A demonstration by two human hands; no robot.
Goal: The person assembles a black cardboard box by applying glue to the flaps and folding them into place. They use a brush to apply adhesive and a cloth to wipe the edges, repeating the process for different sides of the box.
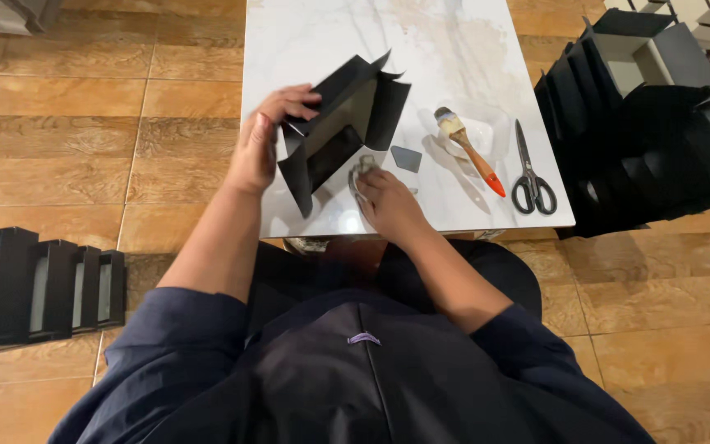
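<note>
A partly folded black cardboard box (347, 123) stands tilted on the white marble table (454, 41). My left hand (260, 140) grips its left flap, fingers curled over the edge. Below the box, my right hand (384, 201) presses a small crumpled grey cloth (363, 168) against the tabletop. A small dark grey piece (406, 158) lies just right of the cloth.
A paintbrush (468, 150) with an orange handle rests beside a shallow clear dish (486, 123), and black scissors (531, 174) lie near the table's right edge. Stacks of black box parts stand on the tiled floor at right (643, 140) and at left (34, 284).
</note>
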